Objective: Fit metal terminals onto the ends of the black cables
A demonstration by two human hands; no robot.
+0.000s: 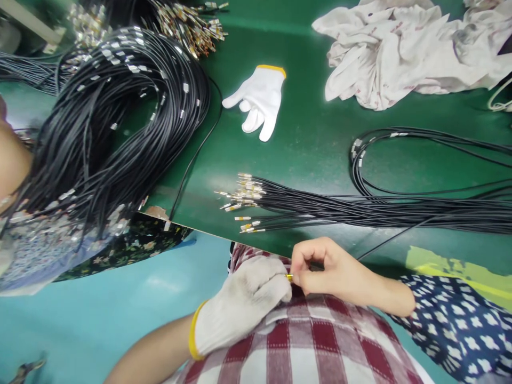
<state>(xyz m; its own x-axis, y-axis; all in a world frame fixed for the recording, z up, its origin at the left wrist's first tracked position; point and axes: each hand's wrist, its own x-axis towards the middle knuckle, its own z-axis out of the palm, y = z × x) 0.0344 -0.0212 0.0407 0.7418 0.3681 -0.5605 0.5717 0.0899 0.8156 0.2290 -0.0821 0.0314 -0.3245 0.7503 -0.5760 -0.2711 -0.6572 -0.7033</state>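
My left hand (248,301), in a white knit glove with a yellow cuff, is closed just in front of the table edge. A small gold-coloured connector (289,276) sticks out from its fingertips. On the other side, the bare thumb and forefinger of my right hand (330,269) pinch the connector's tip. Whatever else lies inside the glove is hidden. Just beyond my hands, a bundle of black cables (340,209) stretches across the table, its metal-tipped ends (250,192) fanned out to the left.
A white glove (260,101) lies on the green table (298,154). At left, another person's arm (12,160) is beside a thick coil of black cables (172,96). Crumpled pale cloth (392,53) sits at the back right, and looped cables (360,170) lie below it.
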